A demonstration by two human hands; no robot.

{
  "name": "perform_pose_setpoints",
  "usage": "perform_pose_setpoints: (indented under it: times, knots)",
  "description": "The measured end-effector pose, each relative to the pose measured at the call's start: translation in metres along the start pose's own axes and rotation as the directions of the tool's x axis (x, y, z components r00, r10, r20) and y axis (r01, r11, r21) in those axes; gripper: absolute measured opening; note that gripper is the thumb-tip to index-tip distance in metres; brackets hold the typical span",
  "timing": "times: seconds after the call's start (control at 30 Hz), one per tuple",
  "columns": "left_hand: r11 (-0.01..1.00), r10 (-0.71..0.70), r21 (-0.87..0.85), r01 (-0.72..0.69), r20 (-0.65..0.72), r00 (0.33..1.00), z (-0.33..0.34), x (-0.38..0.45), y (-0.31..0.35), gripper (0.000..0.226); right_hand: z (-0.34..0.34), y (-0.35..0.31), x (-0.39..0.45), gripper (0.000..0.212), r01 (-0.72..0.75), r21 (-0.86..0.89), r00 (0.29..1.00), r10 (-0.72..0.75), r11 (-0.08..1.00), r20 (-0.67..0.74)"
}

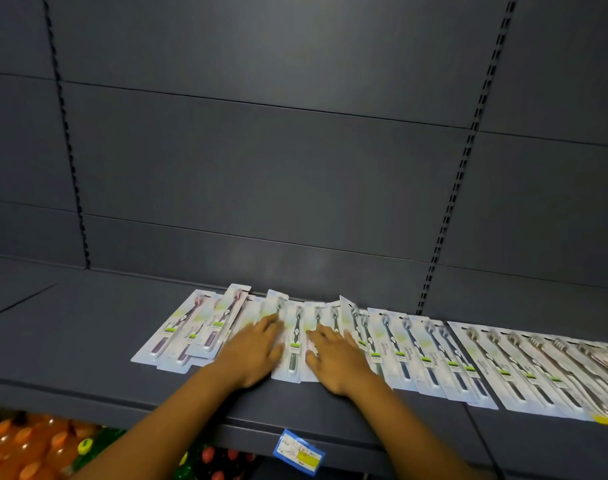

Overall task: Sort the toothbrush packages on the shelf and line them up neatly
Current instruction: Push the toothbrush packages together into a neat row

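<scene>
A row of flat white toothbrush packages lies on the dark grey shelf [88, 341]. At the left end are purple-brush packages [178, 334], overlapping and askew. Dark green-brush packages [295, 337] fill the middle, dark blue-brush packages [416, 355] come after them, and brown-brush packages [524, 368] run off to the right. My left hand [250, 351] rests flat, palm down, on the packages just left of the green ones. Palm down too, my right hand [337, 358] presses on the green packages, fingers spread. Neither hand grips a package.
The shelf's back panel [295, 168] rises behind the row, with slotted uprights at left and right. A blue and yellow price tag [299, 452] hangs on the shelf's front edge. Orange and green drink bottles [36, 445] stand on the level below, lower left.
</scene>
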State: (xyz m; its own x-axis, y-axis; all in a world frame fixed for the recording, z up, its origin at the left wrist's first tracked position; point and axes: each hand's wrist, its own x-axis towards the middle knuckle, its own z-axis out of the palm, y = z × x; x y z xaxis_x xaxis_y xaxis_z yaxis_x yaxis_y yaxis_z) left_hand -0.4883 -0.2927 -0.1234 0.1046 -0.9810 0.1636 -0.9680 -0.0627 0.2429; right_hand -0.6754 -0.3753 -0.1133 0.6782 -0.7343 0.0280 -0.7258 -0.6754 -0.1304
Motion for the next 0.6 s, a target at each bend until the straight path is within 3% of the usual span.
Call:
perform_pose_setpoints:
  times: [0.3,0.43,0.6]
  knots:
    - [0.995,0.043,0.089,-0.047,0.042,0.998,0.008,-0.004,0.006,0.057,-0.002,0.005,-0.001,0.056,-0.005,-0.022,0.999,0.006,1.000,0.052]
    - [0.998,0.016,0.052,-0.018,0.049,0.999,-0.002,-0.004,0.006,0.056,-0.005,0.011,-0.007,0.057,-0.020,0.068,0.999,0.023,0.998,-0.035]
    - [0.994,0.057,0.085,-0.062,0.055,0.997,0.008,-0.002,0.021,0.052,0.001,0.014,-0.008,0.074,-0.079,0.028,0.996,0.080,0.997,-0.039]
